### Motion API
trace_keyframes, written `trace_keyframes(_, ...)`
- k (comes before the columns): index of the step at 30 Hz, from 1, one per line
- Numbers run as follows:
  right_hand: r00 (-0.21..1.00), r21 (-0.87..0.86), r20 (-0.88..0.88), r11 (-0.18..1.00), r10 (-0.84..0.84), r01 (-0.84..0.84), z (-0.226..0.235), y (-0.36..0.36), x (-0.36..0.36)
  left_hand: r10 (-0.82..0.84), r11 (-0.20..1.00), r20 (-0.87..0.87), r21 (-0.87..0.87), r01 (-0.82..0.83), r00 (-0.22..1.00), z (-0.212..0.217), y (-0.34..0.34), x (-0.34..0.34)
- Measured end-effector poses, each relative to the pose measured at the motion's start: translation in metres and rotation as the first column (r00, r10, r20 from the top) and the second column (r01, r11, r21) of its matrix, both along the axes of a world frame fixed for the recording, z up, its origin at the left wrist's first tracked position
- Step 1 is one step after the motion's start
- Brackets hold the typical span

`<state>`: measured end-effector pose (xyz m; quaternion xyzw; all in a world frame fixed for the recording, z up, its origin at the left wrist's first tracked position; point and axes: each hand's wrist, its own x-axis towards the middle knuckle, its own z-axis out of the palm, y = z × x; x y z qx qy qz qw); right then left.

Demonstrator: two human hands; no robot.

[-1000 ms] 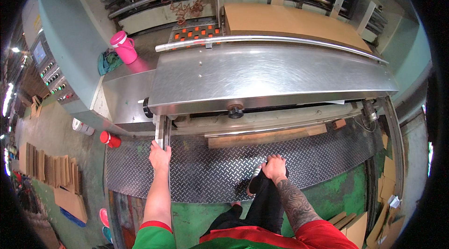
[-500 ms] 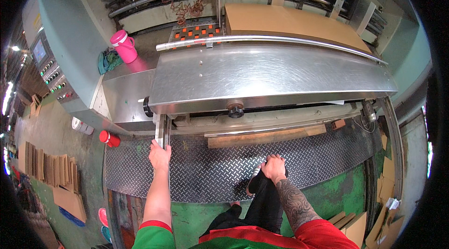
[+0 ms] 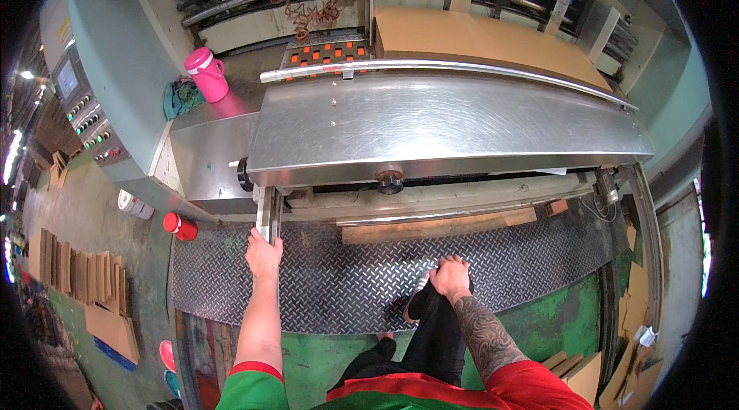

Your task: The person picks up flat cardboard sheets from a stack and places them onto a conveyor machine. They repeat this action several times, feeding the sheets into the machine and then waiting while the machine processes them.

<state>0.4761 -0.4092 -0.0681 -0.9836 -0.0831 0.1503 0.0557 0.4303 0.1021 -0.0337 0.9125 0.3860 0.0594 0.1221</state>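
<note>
My left hand point(image 3: 264, 257) is closed around the end of a narrow metal rail point(image 3: 268, 214) that runs out from under the steel cover. Over my bent knee point(image 3: 436, 304), in black trousers, lies my right hand point(image 3: 450, 276), its fingers draped loosely and holding nothing. Ahead of both hands is the broad brushed-steel cover point(image 3: 446, 121) of a machine, with a round black knob point(image 3: 389, 179) on its front. A second black knob point(image 3: 243, 174) sits at the cover's left corner, just beyond the rail. A polished bar point(image 3: 462, 65) runs along the far edge.
A brown cardboard stack point(image 3: 485, 36) lies behind the cover. On the left are a control panel point(image 3: 85, 113), a pink jug point(image 3: 206, 75) and a red container point(image 3: 180, 227). Dark tread plate point(image 3: 323, 287) spans the floor ahead; cardboard pieces point(image 3: 81, 271) stand at far left.
More bright blue shows between the rollers at the back of the machine. The view has shifted very slightly; both hands keep their places.
</note>
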Motion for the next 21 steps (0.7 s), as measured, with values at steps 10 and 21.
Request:
trace_keyframes(10,1.000,0.019,0.030,1.000,-0.006,0.005,0.0031,-0.0012,-0.0031,0.008,1.000,-0.022,0.014,-0.008,1.000,0.0034,-0.0020,0.0009)
trace_keyframes(21,1.000,0.009,0.002,1.000,-0.023,0.023,0.0010,-0.0037,-0.0023,-0.007,0.999,-0.011,0.042,0.007,1.000,-0.0030,0.0011,0.0001)
